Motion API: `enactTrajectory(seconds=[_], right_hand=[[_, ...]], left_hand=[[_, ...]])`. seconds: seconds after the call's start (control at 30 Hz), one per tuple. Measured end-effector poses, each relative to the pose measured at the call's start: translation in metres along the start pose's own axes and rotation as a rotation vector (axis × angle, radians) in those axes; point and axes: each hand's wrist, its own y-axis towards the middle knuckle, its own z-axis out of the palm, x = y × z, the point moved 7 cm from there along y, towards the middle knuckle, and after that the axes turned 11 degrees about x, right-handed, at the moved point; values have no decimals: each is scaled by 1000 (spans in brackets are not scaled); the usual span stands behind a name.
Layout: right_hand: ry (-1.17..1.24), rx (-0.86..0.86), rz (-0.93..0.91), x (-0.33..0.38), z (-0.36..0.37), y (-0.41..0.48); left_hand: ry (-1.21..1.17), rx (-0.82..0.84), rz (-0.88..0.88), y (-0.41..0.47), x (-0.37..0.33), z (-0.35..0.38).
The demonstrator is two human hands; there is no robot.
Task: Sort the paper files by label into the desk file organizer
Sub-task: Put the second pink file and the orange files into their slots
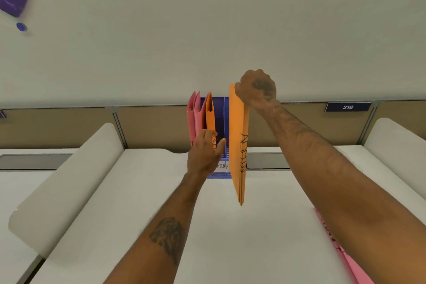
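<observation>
Orange card filled the middle of the view: an orange ADMIN file [239, 145] hung edge-on above the white tabletop [230, 233], its lower end well clear of the surface. The right hand [258, 90] gripped it at the top far corner, fingers curled tight round the edge, so the file dangled below and to the left of the fist, with the word ADMIN running down its side. It hung just in front of the right part of the blue desk file organizer [219, 113], which stood at the far edge of the tabletop against the tan partition [156, 124].

The left hand [202, 154] was spread, fingers straight and thumb angled out toward the hanging file, with a narrow gap between thumb and orange card. Its fingers lay over the lower part of a second orange file [210, 113] standing upright in the organizer; whether they pressed on it could not be told. Left of that file stood two pink files [193, 113], also upright, in the organizer's left compartments. A white label strip [220, 165] on the organizer's front showed the letters "MIN" between the left hand and the hanging file.

A pink stack [341, 244] of more files lay flat at the tabletop's right, partly hidden under the right forearm. A dark plate [348, 107] reading 216 sat on the partition to the right.
</observation>
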Motion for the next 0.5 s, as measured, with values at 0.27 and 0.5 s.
enactTrajectory(seconds=[0.27, 0.5], right_hand=[[-33, -160, -14, 38, 6, 28], [55, -179, -11, 38, 42, 70]], left_hand=[[250, 335, 77, 81, 34, -23], [422, 438, 8, 127, 72, 4]])
